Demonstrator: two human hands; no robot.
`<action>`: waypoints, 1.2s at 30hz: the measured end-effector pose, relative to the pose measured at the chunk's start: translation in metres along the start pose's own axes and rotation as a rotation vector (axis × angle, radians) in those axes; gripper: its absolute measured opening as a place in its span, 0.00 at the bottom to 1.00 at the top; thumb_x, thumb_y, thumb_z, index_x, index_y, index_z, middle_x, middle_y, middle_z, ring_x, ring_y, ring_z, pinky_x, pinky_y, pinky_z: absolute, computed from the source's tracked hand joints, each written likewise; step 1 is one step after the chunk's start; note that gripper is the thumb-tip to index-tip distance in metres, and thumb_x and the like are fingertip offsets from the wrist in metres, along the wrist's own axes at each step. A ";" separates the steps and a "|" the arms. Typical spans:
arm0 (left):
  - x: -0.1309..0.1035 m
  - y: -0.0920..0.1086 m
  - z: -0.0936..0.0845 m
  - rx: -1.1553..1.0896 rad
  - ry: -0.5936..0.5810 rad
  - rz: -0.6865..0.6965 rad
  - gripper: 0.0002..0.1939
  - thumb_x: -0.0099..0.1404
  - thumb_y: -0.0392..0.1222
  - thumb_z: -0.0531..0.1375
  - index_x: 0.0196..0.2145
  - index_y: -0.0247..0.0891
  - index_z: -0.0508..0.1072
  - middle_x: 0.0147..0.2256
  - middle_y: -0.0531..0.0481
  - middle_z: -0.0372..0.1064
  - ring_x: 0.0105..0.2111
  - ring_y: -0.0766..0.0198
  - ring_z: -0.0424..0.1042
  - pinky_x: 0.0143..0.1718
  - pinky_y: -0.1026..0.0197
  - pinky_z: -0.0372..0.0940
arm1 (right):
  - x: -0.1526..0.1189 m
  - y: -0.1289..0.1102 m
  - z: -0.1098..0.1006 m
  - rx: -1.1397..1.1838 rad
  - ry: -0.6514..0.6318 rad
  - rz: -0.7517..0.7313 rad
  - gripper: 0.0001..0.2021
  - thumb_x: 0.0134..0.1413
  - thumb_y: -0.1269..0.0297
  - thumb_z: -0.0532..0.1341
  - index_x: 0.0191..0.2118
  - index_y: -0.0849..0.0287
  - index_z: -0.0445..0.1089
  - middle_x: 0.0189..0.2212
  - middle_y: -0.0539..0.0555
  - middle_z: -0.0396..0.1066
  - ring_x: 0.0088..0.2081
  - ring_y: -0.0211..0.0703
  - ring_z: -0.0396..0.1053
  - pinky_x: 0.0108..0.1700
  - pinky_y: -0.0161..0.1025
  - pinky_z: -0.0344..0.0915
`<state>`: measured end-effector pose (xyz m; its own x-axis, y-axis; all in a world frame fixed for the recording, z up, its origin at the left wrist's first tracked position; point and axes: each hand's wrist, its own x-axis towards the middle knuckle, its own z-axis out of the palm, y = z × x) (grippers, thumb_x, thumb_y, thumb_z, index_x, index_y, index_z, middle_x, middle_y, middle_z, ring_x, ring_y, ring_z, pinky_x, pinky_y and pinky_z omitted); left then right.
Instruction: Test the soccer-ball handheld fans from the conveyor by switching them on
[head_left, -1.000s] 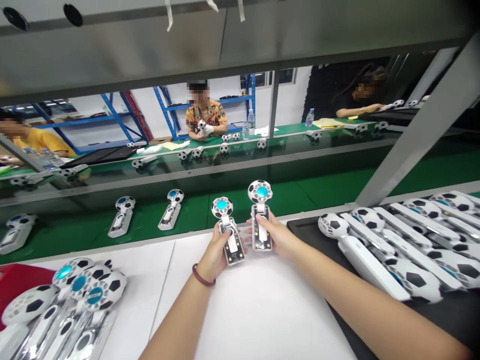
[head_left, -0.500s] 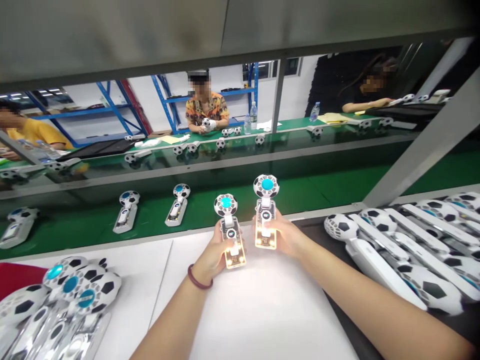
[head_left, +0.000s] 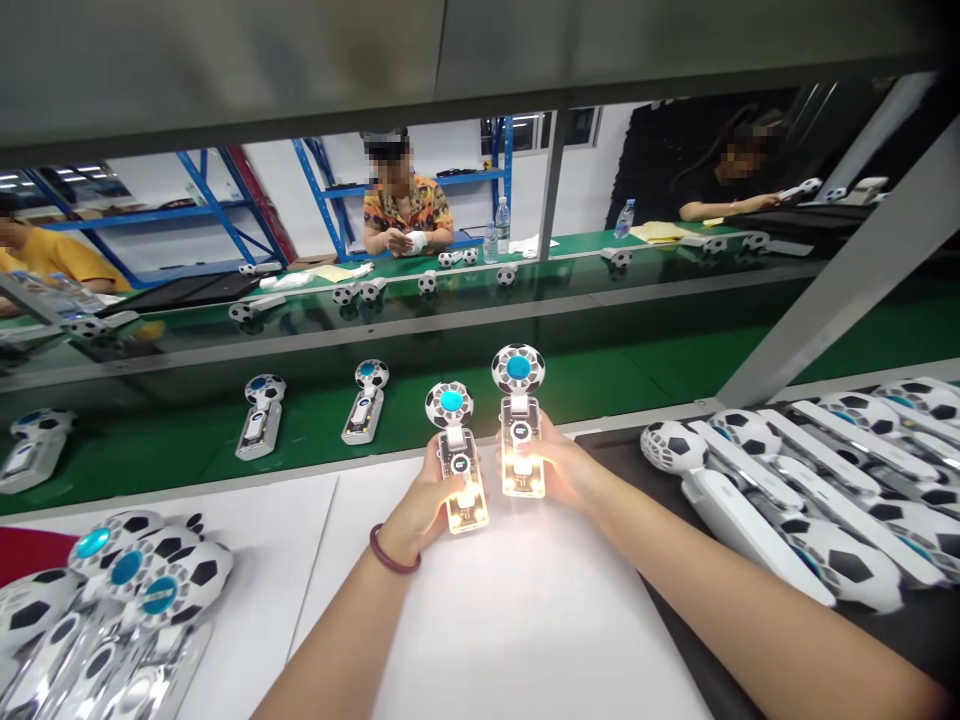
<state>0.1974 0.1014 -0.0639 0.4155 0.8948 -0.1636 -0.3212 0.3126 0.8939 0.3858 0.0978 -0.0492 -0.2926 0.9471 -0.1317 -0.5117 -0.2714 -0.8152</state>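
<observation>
- The left hand wraps its grip round a small clear-handled fan with a football-patterned head and blue centre, whose base glows warm.
- The right hand holds a second lit fan of the same kind just beside the first, slightly higher.
- Both hover above the white counter.
- More football fans lie in a black tray to the right and in a heap at the lower left.
- Three fans rest on the green conveyor belt; other people sit beyond it.
</observation>
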 end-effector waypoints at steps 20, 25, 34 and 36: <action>0.003 -0.006 -0.007 -0.013 -0.054 0.017 0.32 0.51 0.35 0.65 0.50 0.48 0.55 0.37 0.52 0.64 0.32 0.63 0.68 0.36 0.58 0.64 | 0.001 0.002 0.002 -0.003 0.026 -0.009 0.28 0.35 0.70 0.63 0.45 0.51 0.54 0.30 0.47 0.65 0.31 0.41 0.67 0.33 0.39 0.64; 0.003 -0.006 -0.005 -0.058 -0.042 0.008 0.33 0.51 0.36 0.65 0.51 0.48 0.55 0.38 0.51 0.64 0.34 0.62 0.68 0.39 0.56 0.64 | -0.002 0.001 0.003 -0.005 0.012 -0.032 0.27 0.35 0.71 0.64 0.45 0.51 0.55 0.31 0.46 0.65 0.32 0.40 0.66 0.34 0.38 0.64; 0.002 -0.008 -0.007 -0.067 -0.148 -0.001 0.34 0.52 0.32 0.63 0.52 0.46 0.51 0.40 0.48 0.65 0.37 0.58 0.69 0.43 0.50 0.63 | -0.002 -0.002 0.001 0.013 -0.029 -0.028 0.30 0.35 0.72 0.64 0.47 0.51 0.53 0.33 0.47 0.66 0.33 0.40 0.67 0.34 0.38 0.65; 0.003 -0.008 -0.008 -0.055 -0.159 -0.002 0.35 0.53 0.32 0.63 0.53 0.46 0.50 0.41 0.47 0.65 0.37 0.58 0.69 0.43 0.50 0.63 | -0.002 -0.001 0.001 0.010 -0.040 -0.030 0.29 0.36 0.72 0.64 0.46 0.51 0.53 0.33 0.48 0.66 0.34 0.41 0.68 0.35 0.39 0.65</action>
<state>0.1944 0.1038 -0.0751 0.5444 0.8336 -0.0934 -0.3646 0.3354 0.8687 0.3861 0.0960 -0.0474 -0.3089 0.9473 -0.0843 -0.5287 -0.2447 -0.8128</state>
